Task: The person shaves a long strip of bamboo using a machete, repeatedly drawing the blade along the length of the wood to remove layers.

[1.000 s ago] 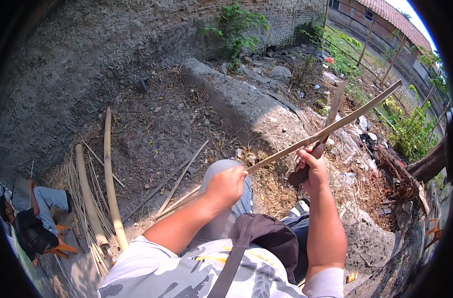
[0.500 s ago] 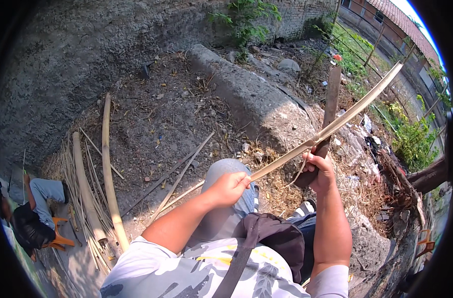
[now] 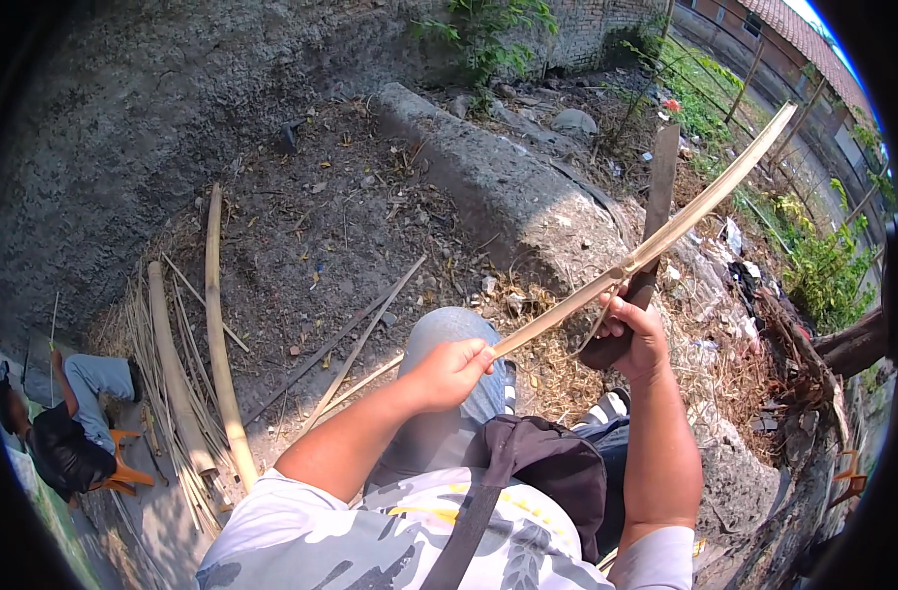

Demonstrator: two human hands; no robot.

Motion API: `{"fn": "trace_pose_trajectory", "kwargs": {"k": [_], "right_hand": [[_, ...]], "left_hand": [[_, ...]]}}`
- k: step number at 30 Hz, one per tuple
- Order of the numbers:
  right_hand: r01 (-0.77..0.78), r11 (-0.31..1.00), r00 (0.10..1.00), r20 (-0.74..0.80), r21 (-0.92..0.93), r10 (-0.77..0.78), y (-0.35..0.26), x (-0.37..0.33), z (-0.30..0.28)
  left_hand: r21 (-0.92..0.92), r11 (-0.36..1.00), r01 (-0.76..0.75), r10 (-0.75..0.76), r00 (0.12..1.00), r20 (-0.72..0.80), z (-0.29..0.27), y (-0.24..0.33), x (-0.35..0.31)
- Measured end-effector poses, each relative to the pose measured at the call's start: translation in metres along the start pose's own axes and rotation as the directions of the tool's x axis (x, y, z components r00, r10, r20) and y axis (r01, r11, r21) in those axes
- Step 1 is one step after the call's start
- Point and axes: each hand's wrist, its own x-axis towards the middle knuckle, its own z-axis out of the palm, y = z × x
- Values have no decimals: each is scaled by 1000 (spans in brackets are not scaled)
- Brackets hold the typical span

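Note:
My left hand (image 3: 451,376) pinches the near end of a split bamboo strip (image 3: 567,310), thumb on top, in front of my bent knee. The strip slants up to the far right, its pale face showing. My right hand (image 3: 636,336) is closed around the dark handle of a machete (image 3: 659,192), whose blade points up and away. Strip and blade cross just above my right fingers, the strip passing over the machete. A thin curled sliver hangs from the strip beside my right fingers.
Bamboo poles (image 3: 215,295) and a bundle of thin strips (image 3: 164,344) lie on the ground at the left. A seated person (image 3: 65,438) is at the far left on an orange chair (image 3: 124,467). A concrete slab (image 3: 469,157) runs across ahead, with litter and a log (image 3: 852,346) at right.
The strip has turned slightly, showing more of its pale face, and its far end has risen. The machete has shifted slightly. Both hands keep their holds.

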Motion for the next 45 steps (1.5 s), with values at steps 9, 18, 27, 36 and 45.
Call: {"fn": "trace_pose_trajectory", "kwargs": {"k": [9,18,27,36,45], "right_hand": [[21,996,998,-69,87,-15,3,-2,-12],[18,988,982,-180,-156,-46,5,7,-17],[-44,916,952,-294,-400,-82,8,13,-21],[-190,885,911,-413,-426,-3,22,18,-19],[-142,777,805,-528,-614,-270,-8,14,-65]], "left_hand": [[215,974,-73,106,983,-148,16,3,1],[312,943,-119,214,932,-291,24,8,-6],[-36,998,55,-60,989,-133,23,-4,-13],[44,994,103,-95,983,-160,18,5,-23],[-457,858,235,-364,906,-218,-25,-5,-5]]}}
